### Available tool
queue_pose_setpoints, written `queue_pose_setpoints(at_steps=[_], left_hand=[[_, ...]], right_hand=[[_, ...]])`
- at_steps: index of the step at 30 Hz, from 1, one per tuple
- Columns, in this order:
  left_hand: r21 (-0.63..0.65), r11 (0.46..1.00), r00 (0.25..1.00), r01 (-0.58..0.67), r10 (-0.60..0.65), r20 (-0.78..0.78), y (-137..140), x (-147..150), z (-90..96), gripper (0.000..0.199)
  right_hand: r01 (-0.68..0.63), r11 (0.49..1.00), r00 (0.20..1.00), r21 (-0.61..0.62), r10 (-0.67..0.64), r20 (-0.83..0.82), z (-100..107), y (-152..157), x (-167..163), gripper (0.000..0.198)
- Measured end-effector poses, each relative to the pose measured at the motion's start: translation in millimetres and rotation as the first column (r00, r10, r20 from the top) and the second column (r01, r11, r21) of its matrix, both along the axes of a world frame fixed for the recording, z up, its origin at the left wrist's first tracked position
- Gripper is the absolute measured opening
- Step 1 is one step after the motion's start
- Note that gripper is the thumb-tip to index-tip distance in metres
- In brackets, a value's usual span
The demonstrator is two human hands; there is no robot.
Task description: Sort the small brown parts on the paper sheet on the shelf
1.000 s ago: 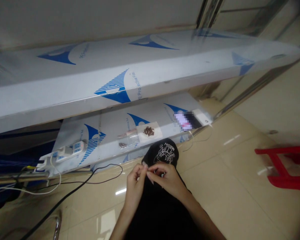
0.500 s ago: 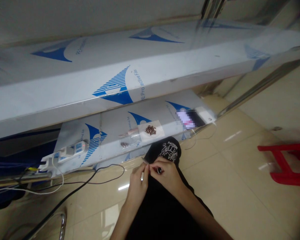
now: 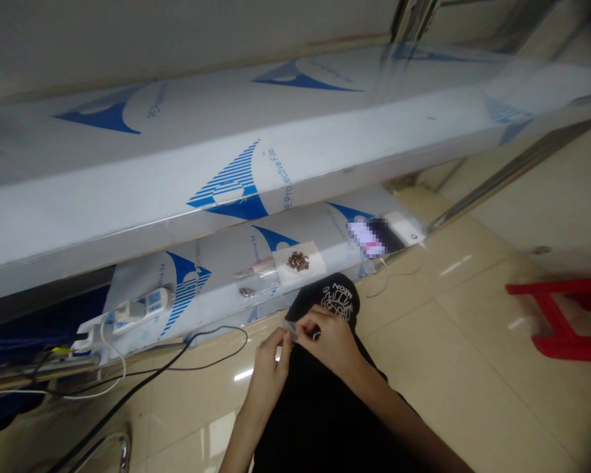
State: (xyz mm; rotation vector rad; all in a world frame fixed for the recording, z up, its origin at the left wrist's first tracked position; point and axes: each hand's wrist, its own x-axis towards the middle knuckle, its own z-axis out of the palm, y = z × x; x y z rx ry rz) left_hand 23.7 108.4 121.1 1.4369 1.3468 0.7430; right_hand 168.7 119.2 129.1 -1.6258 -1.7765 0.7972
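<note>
Above the lap, my left hand (image 3: 272, 360) and my right hand (image 3: 333, 340) meet at the fingertips. Both pinch a small translucent piece (image 3: 290, 326), which looks like thin clear plastic; its exact kind is too small to make out. Beyond the hands, on the low shelf, a pile of small brown metallic pieces (image 3: 298, 261) rests on a white sheet (image 3: 317, 261). Left of that sheet lies a clear plastic bag (image 3: 263, 281), and a smaller cluster of similar pieces (image 3: 247, 292) shows beside or within it; I cannot tell which.
The low shelf (image 3: 229, 253) carries a power strip (image 3: 150, 305) at left and a phone (image 3: 377, 238) with a white device (image 3: 404, 226) at right. A film-covered higher surface (image 3: 335, 141) overhangs it. Cables (image 3: 142, 378) trail at left; a red stool (image 3: 561, 322) stands right.
The view has shifted slightly, so the shelf appears a little lower. My hands have drawn slightly apart, and more of the translucent piece shows between the fingertips.
</note>
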Motion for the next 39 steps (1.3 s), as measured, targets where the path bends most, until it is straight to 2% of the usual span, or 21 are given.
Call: queue_pose_setpoints(at_steps=[2,6,9,11,13,14,16,18,19,21,23,26,28,30,32,33,36,39], left_hand=[[0.031,0.999,0.999,0.040,-0.041,0.015,1.5,0.1,-0.3,0.022],[0.061,0.998,1.000,0.031,-0.031,-0.002,3.4,-5.4,-7.2,0.018],[0.082,0.996,0.999,0.023,-0.020,-0.042,4.3,-12.7,-14.3,0.016],[0.098,0.995,0.999,0.008,-0.004,-0.042,5.5,-15.7,-16.0,0.016],[0.104,0.994,0.999,-0.024,0.026,-0.018,7.7,-16.5,-14.2,0.017],[0.104,0.994,0.999,-0.041,0.042,-0.005,9.2,-16.3,-12.3,0.019],[0.097,0.994,0.999,-0.050,0.048,0.025,12.6,-15.5,-8.0,0.022],[0.076,0.997,0.998,-0.014,0.009,0.060,16.2,-14.9,-4.8,0.025],[0.061,0.998,0.997,0.013,-0.018,0.075,17.9,-14.8,-4.1,0.026],[0.036,0.998,0.995,0.058,-0.061,0.085,21.0,-15.7,-4.7,0.028],[0.019,0.998,0.996,0.058,-0.060,0.067,23.4,-17.9,-7.7,0.031],[-0.020,1.000,0.999,0.006,-0.005,0.051,25.4,-24.1,-13.5,0.030],[-0.072,0.997,0.998,-0.026,0.030,0.060,25.8,-29.7,-16.3,0.029],[-0.120,0.992,0.997,-0.041,0.049,0.066,25.6,-35.6,-17.7,0.032],[-0.142,0.989,0.996,-0.043,0.054,0.070,25.0,-41.0,-18.2,0.034],[-0.145,0.988,0.996,-0.046,0.057,0.072,24.5,-43.2,-18.5,0.035],[-0.150,0.987,0.995,-0.056,0.068,0.075,22.6,-46.5,-20.7,0.036],[-0.148,0.986,0.993,-0.081,0.094,0.078,20.7,-45.9,-25.3,0.036]], right_hand=[[-0.041,0.998,0.999,-0.040,0.041,0.012,-0.1,0.9,-2.5,0.017],[-0.081,0.990,0.996,-0.115,0.084,0.021,-9.1,5.5,-0.5,0.040],[-0.065,0.986,0.997,-0.156,0.059,-0.038,-16.4,10.7,7.3,0.041],[-0.120,0.972,0.979,-0.200,0.083,-0.186,-19.8,13.0,11.9,0.039],[-0.248,0.920,0.902,-0.302,0.105,-0.419,-25.5,13.9,14.0,0.044],[-0.301,0.880,0.841,-0.368,0.064,-0.537,-30.2,13.7,13.7,0.047],[-0.338,0.790,0.706,-0.512,-0.147,-0.692,-43.9,12.3,10.7,0.046],[-0.327,0.702,0.576,-0.633,-0.383,-0.722,-60.4,9.6,5.3,0.048],[-0.357,0.663,0.512,-0.658,-0.450,-0.732,-68.1,8.1,2.5,0.051],[-0.437,0.604,0.435,-0.666,-0.506,-0.744,-79.9,6.1,-1.3,0.051],[-0.448,0.597,0.426,-0.666,-0.512,-0.746,-86.9,8.0,-0.4,0.044],[-0.345,0.635,0.445,-0.691,-0.537,-0.717,-94.6,25.1,12.2,0.033],[-0.238,0.668,0.424,-0.705,-0.581,-0.695,-101.1,47.2,25.8,0.030],[-0.059,0.697,0.381,-0.714,-0.645,-0.662,-107.8,74.9,39.3,0.023],[0.141,0.678,0.370,-0.722,-0.712,-0.597,-112.3,103.1,49.0,0.019],[0.213,0.672,0.394,-0.709,-0.723,-0.567,-113.6,116.0,51.9,0.020],[0.378,0.694,0.538,-0.613,-0.704,-0.465,-115.8,145.7,54.0,0.025],[0.446,0.723,0.614,-0.528,-0.676,-0.408,-119.9,161.4,52.0,0.028]])
